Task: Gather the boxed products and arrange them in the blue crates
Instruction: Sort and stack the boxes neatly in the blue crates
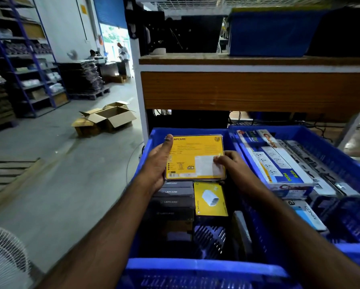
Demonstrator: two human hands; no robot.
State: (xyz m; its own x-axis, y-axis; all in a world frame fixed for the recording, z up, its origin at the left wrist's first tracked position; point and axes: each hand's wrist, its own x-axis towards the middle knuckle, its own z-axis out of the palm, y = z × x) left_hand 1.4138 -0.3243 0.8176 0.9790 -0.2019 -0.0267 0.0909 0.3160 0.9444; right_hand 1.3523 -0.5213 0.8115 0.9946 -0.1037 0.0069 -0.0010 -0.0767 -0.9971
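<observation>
Two blue crates sit side by side, both already part filled. In the left crate, dark boxes stand in a row beside a small yellow box, with bare floor still showing at its near end. The left hand grips the left edge of a flat yellow box, thumb over the top; the right hand pinches its right edge with curled fingers, holding it above the row. The right crate holds long boxes lying flat. Judging by this, packing is well under way but unfinished.
</observation>
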